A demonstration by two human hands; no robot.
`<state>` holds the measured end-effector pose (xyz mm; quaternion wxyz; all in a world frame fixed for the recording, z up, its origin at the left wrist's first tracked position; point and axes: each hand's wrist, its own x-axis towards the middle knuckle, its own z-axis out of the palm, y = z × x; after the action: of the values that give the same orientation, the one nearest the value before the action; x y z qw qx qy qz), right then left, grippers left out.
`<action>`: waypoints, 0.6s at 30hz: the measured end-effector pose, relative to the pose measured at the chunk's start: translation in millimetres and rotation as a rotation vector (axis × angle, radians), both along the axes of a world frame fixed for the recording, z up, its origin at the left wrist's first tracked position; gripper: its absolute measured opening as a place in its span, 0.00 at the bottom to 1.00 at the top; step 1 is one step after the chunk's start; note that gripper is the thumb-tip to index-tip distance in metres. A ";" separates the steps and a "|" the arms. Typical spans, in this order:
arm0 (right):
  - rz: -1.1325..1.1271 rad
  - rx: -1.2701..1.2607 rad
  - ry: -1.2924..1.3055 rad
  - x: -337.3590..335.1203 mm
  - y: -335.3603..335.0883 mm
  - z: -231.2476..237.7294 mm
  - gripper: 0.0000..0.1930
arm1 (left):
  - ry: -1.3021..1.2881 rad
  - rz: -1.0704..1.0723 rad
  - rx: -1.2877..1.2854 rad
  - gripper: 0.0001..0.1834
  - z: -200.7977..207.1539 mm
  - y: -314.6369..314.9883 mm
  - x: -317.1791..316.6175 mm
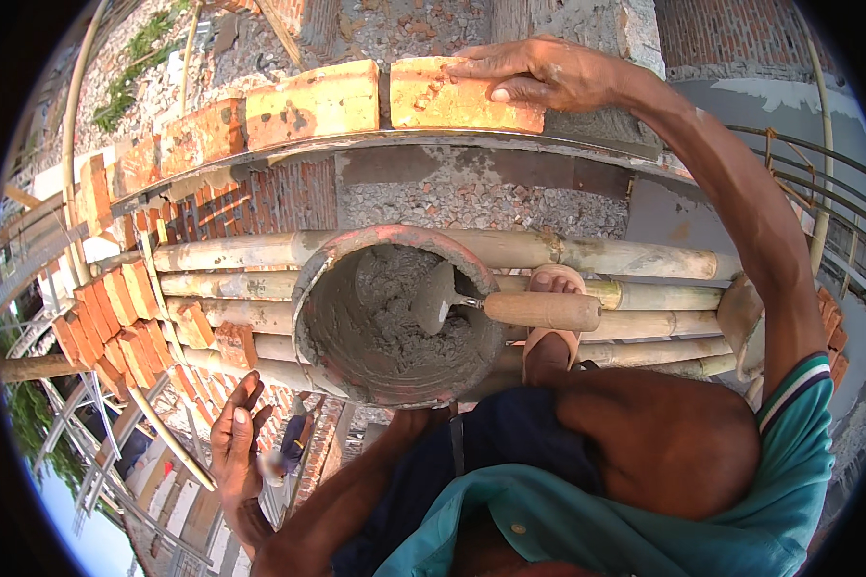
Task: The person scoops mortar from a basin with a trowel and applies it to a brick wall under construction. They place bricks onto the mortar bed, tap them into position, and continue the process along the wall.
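My right hand [558, 74] is on the end brick [423, 91] of a row along the wall top, its fingers along the far edge and its thumb over the face. A gap parts this brick from the neighbouring brick [313, 99] on the left. My left hand [238, 438] hangs at the lower left with fingers apart and nothing in it. Between my arms stands a round bucket [308, 337] with grey mortar [390, 308] inside. A trowel [539, 310] rests there, its blade in the mortar and its wooden handle across the rim towards my foot.
Bamboo poles [645, 260] form the platform under the bucket and my sandalled foot [553, 322]. Stacked orange bricks [115, 317] stand at the left. A thin straight strip [375, 140] runs along the wall's near edge. Below the platform at lower left, another person [293, 442] is visible.
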<state>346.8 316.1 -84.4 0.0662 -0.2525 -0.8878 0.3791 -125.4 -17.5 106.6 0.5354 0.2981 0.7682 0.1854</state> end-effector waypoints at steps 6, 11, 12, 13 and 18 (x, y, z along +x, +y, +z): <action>-0.079 -0.135 -0.042 -1.0 -9.5 5.6 0.28 | -0.001 0.065 -0.031 0.43 -2.2 6.4 -0.7; -0.007 -0.073 -0.046 1.9 -4.4 11.9 0.26 | -0.043 0.123 -0.039 0.44 -11.0 6.7 -15.1; -0.042 -0.185 -0.095 0.8 -3.2 15.7 0.25 | -0.095 0.167 -0.028 0.44 -16.8 3.9 -26.5; -0.022 -0.069 -0.159 -0.2 -4.8 21.7 0.26 | -0.151 0.192 -0.014 0.44 -22.1 -1.1 -43.0; -0.073 0.183 -0.345 -9.4 -13.1 40.6 0.34 | 0.057 0.578 0.150 0.48 -59.0 -27.2 -171.4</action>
<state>337.4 303.0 -43.8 -0.0503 -0.3387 -0.9070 0.2453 -296.8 -44.7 47.6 0.4153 0.1108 0.8201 0.3779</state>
